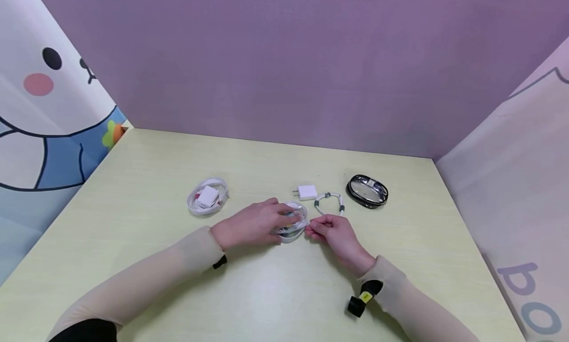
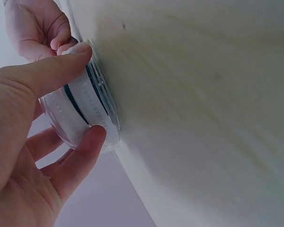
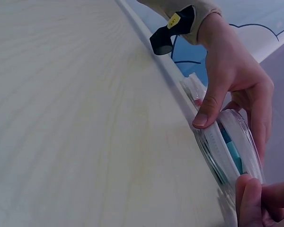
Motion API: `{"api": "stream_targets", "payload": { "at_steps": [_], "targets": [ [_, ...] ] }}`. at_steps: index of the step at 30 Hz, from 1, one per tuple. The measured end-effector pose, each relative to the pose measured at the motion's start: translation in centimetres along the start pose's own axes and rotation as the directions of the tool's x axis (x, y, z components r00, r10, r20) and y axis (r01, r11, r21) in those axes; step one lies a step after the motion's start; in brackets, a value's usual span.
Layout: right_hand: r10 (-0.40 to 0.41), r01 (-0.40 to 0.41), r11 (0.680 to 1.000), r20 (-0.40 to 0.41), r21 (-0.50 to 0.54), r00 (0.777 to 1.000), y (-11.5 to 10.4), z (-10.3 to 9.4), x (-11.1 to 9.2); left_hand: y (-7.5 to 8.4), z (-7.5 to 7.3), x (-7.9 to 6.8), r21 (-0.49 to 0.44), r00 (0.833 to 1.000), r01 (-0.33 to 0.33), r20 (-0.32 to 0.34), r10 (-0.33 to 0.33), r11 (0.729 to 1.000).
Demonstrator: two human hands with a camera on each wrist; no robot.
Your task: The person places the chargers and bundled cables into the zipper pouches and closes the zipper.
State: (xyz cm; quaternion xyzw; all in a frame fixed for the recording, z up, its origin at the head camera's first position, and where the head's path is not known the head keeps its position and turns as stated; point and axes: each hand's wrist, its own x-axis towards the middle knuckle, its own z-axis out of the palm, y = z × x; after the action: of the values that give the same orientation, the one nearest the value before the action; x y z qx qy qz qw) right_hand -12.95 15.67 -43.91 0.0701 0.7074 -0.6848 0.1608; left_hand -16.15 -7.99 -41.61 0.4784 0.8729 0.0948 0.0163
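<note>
A round clear case with a white zipper band (image 1: 299, 214) stands between the two hands at the middle of the table, with something teal inside. My left hand (image 1: 260, 222) grips it from the left, thumb on the near side and fingers spread over the top and far side. In the left wrist view the zipper teeth show along the case's side (image 2: 80, 111). My right hand (image 1: 338, 238) pinches at the right end of the zipper band, thumb against curled fingers (image 3: 250, 198). The small part between those fingertips is hidden.
Behind the hands lie a white charger plug (image 1: 306, 192) and a coiled white cable (image 1: 328, 195) with dark clips. A black-rimmed round case (image 1: 367, 191) sits to the right. Leftward, another white-rimmed clear case (image 1: 191, 204) contains a white plug. A purple backdrop (image 1: 284, 75) rises behind the table.
</note>
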Motion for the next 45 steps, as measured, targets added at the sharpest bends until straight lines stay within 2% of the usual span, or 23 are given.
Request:
{"api": "stream_targets", "payload": {
  "at_steps": [8,19,26,33,39,45],
  "targets": [
    [-0.003,0.003,1.000,-0.017,0.014,1.000,-0.08,0.01,0.06,0.15,-0.06,0.20,0.015,1.000,0.000,-0.020,0.001,1.000],
    [0.011,-0.010,1.000,0.049,-0.023,0.999,-0.25,-0.19,0.61,0.38,-0.06,0.43,0.052,1.000,0.006,-0.008,-0.006,0.999],
    [-0.042,0.041,0.998,-0.026,-0.041,0.999,0.20,0.13,0.68,0.40,0.10,0.32,0.047,1.000,0.029,0.008,-0.030,0.998],
    [-0.017,0.018,1.000,-0.063,0.008,0.998,0.40,0.38,0.56,0.40,0.21,0.21,0.050,1.000,0.024,0.008,-0.025,0.998],
    [0.010,-0.010,1.000,-0.019,-0.012,1.000,0.27,0.23,0.75,0.19,0.07,0.15,0.061,1.000,-0.024,-0.003,0.024,0.998],
    [0.035,-0.030,0.997,0.070,-0.070,0.997,-0.24,-0.45,0.78,0.22,-0.11,0.27,0.113,1.000,-0.016,0.014,0.015,0.993]
  ]
}}
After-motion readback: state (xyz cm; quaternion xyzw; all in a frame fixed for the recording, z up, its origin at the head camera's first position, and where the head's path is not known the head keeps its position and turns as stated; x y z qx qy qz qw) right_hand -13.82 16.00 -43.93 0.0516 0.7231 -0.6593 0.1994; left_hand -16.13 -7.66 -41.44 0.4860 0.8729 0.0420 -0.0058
